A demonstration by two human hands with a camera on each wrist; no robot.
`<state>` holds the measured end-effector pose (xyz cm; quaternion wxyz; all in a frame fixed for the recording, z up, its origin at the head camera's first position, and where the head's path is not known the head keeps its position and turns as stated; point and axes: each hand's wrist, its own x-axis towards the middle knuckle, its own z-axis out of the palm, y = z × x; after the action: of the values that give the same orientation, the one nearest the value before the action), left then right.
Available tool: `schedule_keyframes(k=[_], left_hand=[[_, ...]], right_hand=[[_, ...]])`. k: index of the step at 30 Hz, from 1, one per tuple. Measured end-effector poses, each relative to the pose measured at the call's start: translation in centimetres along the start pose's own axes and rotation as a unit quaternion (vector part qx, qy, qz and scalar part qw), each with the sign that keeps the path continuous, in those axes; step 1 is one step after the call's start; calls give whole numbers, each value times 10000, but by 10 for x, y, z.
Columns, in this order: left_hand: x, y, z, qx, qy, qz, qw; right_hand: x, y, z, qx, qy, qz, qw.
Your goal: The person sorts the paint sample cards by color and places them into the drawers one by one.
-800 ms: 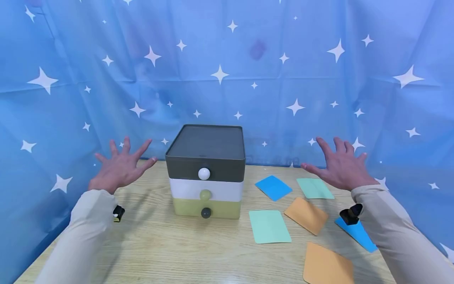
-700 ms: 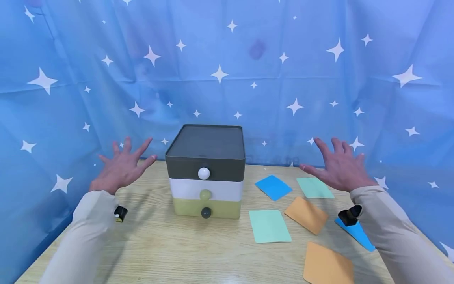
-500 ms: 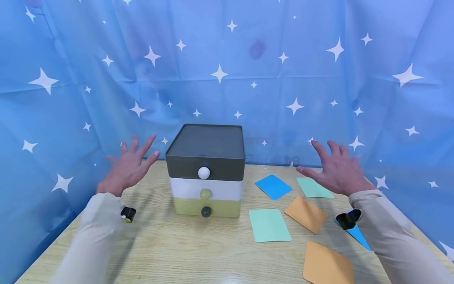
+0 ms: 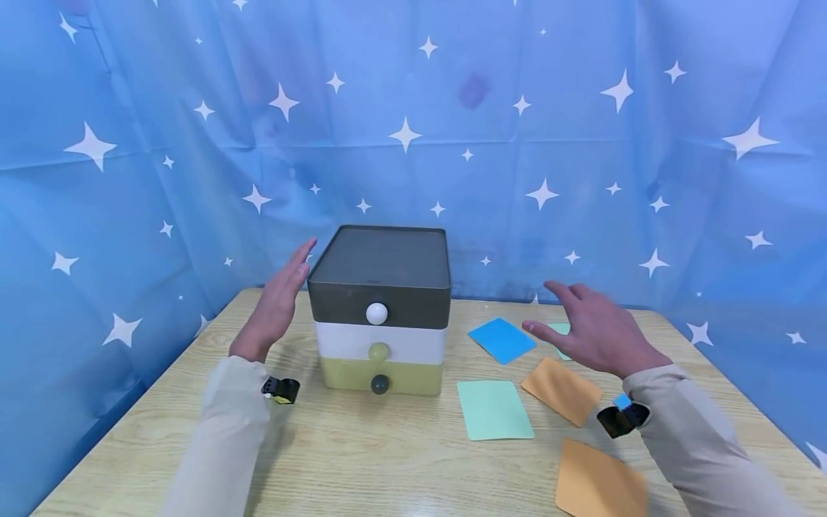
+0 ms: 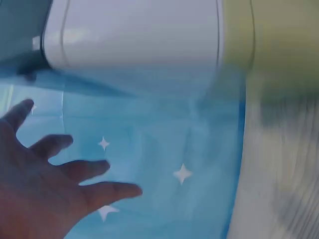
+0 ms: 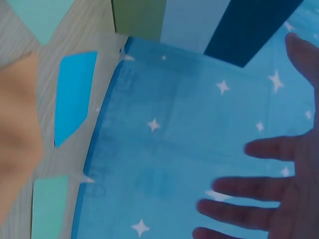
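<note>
1. Three-drawer box (image 4: 380, 309) in grey, white and green plastic stands between both hands.
2. Left hand (image 4: 276, 307) is flat, fingers straight, just beside it, holding nothing.
3. Right hand (image 4: 594, 332) floats spread wide above paper cards: blue card (image 4: 502, 339), orange card (image 4: 561, 390).

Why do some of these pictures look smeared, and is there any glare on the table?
Head view: mostly sharp, with a pale sheen on the wooden table near the bottom edge and a slightly soft orange card. Left wrist view: the drawer box and table are streaked with motion blur; the left hand is dim. Right wrist view: the nearby orange card is out of focus.
</note>
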<state>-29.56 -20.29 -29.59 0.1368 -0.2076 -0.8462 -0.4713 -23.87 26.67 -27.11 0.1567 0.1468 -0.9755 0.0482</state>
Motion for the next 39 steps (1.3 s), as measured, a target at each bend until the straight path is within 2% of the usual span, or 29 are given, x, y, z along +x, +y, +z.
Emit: schedule_keyframes(k=[5, 10, 18, 25, 31, 39], left_hand=[[0, -1, 14, -1015, -128, -256, 9944], [-1, -3, 20, -1489, -91, -397, 9880], [-1, -5, 21, -1597, -42, -439, 9862], [-1, -5, 25, -2074, -92, -289, 9778], [-2, -4, 29, -2174, -44, -277, 9757], [0, -6, 25, -2115, -195, -297, 9767]], right_hand=[[-2, -10, 8, -14, -339, -99, 9994], [-4, -14, 18, -66, -508, -125, 9986], [-9, -13, 27, -45, -623, -139, 9979], [-13, -14, 34, 45, -756, -245, 9968], [-16, -19, 38, 191, -883, -443, 9949], [-15, -31, 36, 794, -1190, -769, 9867]])
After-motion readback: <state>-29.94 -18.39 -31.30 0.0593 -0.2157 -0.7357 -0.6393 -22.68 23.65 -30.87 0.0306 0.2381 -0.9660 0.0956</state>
